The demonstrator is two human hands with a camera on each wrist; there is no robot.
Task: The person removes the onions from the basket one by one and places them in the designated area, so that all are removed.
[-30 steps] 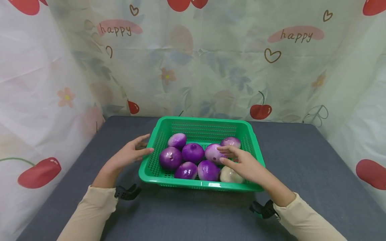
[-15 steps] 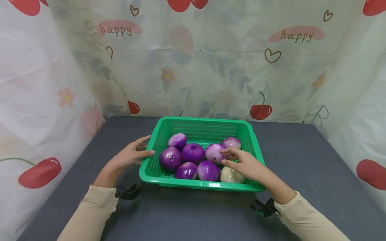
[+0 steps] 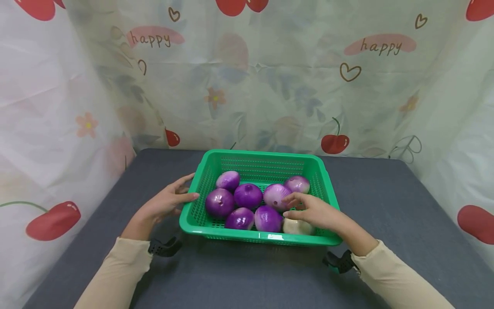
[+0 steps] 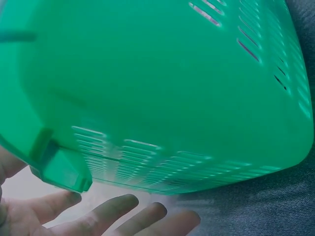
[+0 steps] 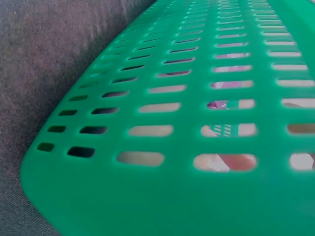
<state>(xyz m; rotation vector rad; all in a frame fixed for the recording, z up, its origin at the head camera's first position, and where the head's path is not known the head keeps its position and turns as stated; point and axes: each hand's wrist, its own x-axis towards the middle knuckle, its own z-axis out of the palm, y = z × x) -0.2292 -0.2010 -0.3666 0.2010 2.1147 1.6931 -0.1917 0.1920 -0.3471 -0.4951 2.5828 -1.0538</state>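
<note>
A green slotted basket (image 3: 252,156) stands on the grey table and holds several purple onions, among them one at the left (image 3: 219,202) and a paler purple-white one (image 3: 275,195). A pale whitish onion (image 3: 295,227) lies in the front right corner. My right hand (image 3: 290,206) is inside the basket, low over the pale onion, with its fingers stretched toward the purple-white one and nothing gripped. My left hand (image 3: 185,191) lies against the basket's left wall outside, fingers straight. In the left wrist view the fingers (image 4: 115,214) spread under the green wall (image 4: 162,88).
The grey table (image 3: 386,201) reaches out on both sides of the basket. Patterned curtains (image 3: 270,86) close it in at the back and sides. The right wrist view is filled by the basket's slotted wall (image 5: 197,98), with a finger (image 5: 236,162) showing through a slot.
My right hand has sunk lower and drawn back a little over the pale onion. My left hand has edged slightly closer to the basket's left wall.
</note>
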